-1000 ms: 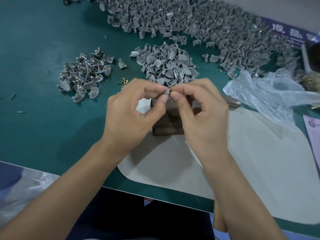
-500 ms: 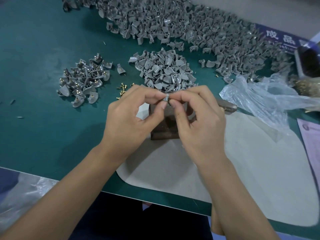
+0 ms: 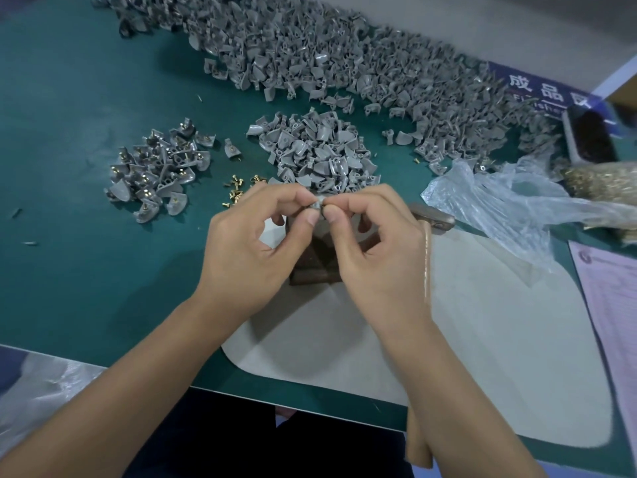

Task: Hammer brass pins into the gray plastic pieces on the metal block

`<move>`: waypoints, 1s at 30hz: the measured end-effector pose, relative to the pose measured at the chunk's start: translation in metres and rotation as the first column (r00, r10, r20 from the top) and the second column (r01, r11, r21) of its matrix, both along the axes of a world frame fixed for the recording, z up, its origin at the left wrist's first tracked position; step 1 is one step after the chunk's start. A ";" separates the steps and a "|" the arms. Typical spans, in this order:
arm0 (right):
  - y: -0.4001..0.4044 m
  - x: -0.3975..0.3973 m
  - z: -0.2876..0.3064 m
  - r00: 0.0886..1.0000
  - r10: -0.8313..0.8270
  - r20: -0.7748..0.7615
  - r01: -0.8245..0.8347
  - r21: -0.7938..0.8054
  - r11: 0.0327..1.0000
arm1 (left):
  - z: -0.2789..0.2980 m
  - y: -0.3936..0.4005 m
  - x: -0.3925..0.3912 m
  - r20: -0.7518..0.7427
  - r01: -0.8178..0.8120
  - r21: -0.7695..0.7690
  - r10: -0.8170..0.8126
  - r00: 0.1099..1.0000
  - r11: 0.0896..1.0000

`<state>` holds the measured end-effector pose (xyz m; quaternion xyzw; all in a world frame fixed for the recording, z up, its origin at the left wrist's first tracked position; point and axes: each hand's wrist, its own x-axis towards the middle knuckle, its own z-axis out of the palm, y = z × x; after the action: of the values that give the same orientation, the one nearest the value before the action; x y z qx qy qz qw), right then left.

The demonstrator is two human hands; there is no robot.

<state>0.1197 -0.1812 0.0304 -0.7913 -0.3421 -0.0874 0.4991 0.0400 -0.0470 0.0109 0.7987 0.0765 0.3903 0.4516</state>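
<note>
Hands: left hand (image 3: 256, 246) and right hand (image 3: 374, 250) pinch one small gray plastic piece (image 3: 317, 204) together.
Block: dark metal block (image 3: 315, 262) beneath, at six o'clock.

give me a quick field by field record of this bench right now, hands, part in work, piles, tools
left hand: left hand pinches a gray plastic piece
right hand: right hand pinches the same piece from the other side
metal block: metal block below the hands, partly hidden
loose pins: brass pins on the green mat
pinned pile: pieces with pins, left
near pile: plain gray pieces behind the hands
far pile: large gray heap
hammer: hammer, lying beside the right hand
bag: clear plastic bag
</note>
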 end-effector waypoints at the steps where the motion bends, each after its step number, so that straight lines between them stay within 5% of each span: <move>1: 0.000 -0.001 0.000 1.000 -0.002 -0.017 0.002 0.011 1.000 | 0.000 -0.001 0.000 -0.007 0.001 -0.013 -0.001 1.000 1.000; 30: -0.001 0.005 -0.001 0.996 0.000 -0.088 0.000 -0.009 1.000 | -0.004 0.001 0.005 -0.120 0.016 -0.128 -0.031 0.992 0.992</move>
<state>0.1245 -0.1825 0.0296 -0.7966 -0.3201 -0.0508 0.5102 0.0451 -0.0460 0.0065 0.7916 0.1190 0.3301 0.5003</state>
